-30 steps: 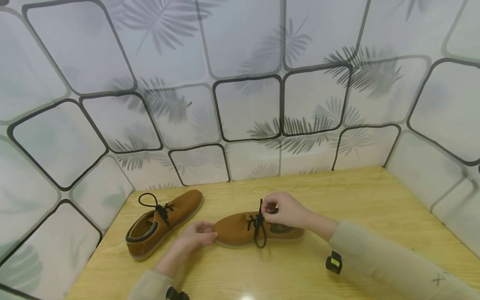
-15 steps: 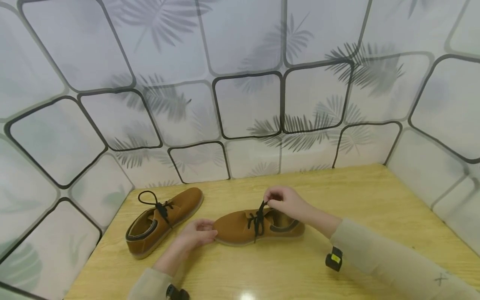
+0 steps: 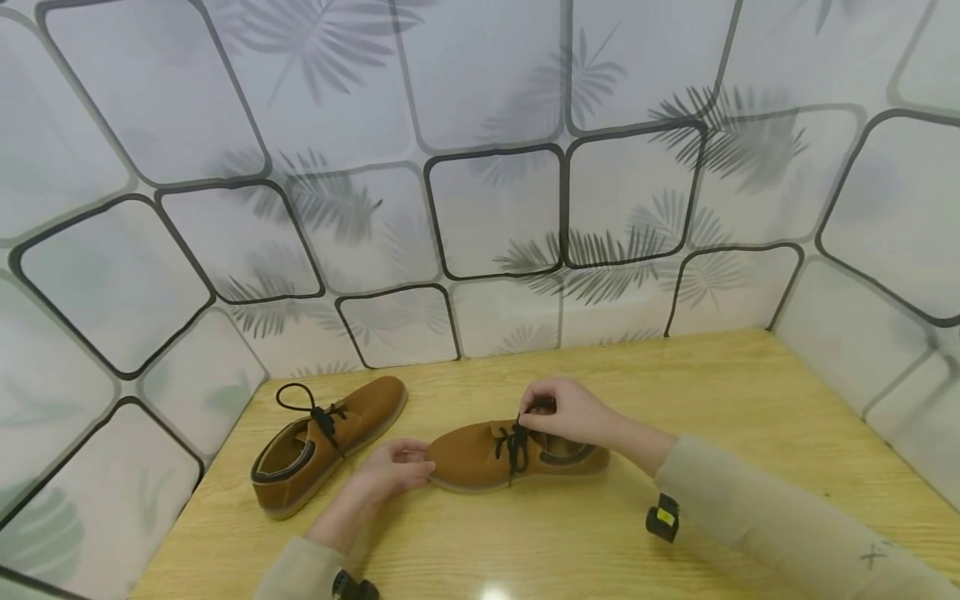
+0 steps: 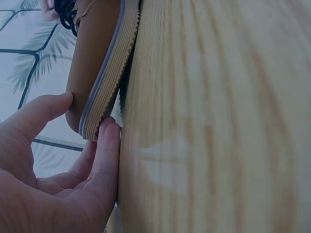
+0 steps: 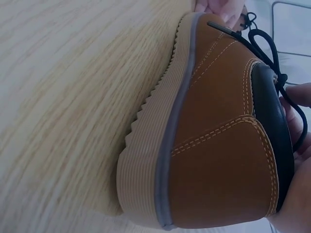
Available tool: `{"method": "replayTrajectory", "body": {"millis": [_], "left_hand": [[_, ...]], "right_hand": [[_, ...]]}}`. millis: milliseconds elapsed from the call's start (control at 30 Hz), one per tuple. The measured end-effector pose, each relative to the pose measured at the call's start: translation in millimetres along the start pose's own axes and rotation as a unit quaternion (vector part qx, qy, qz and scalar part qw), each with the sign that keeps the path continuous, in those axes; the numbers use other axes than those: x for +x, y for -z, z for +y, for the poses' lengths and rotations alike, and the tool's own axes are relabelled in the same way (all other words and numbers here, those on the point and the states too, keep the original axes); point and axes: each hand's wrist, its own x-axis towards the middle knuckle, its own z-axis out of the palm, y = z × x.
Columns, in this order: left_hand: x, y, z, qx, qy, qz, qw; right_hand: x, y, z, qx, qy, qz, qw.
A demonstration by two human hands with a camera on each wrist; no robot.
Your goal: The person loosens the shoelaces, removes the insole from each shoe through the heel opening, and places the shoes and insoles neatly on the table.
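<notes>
A brown shoe [image 3: 461,454] with black laces lies on the wooden table, its toe to the left. My left hand [image 3: 392,468] holds the toe, thumb on top and fingers under the front of the sole [image 4: 109,77], which is raised a little off the wood. Over the shoe's opening, my right hand [image 3: 568,410] pinches the black shoelace [image 3: 517,450] close to its knot. One lace loop and a loose end [image 5: 233,34] hang over the near side in the right wrist view. The right fingertips [image 5: 299,94] are just behind the knot.
A matching brown shoe [image 3: 378,404] stands at the left of the table [image 3: 675,383], toe pointing back right, its bow tied with a loop standing up. Pale patterned curtain [image 3: 495,217] closes off the back and both sides.
My right hand lifted the lace up and right, then came back down and left to the knot. The loop hanging over the near side has become shorter. The left hand stays at the toe.
</notes>
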Motion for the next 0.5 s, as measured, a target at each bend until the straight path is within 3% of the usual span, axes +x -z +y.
{"method": "replayTrajectory", "body": {"millis": [267,500], "left_hand": [[-0.6,-0.6,0.6,0.004,0.002,0.006,1.0000],[-0.6,-1.0,0.5,0.002,0.001,0.006,1.0000]], "right_hand": [[-0.3,0.5,3.9,0.024,-0.024,0.008,0.999],[0.0,1.5,5.2,0.082,-0.058,0.041,0.994]]}}
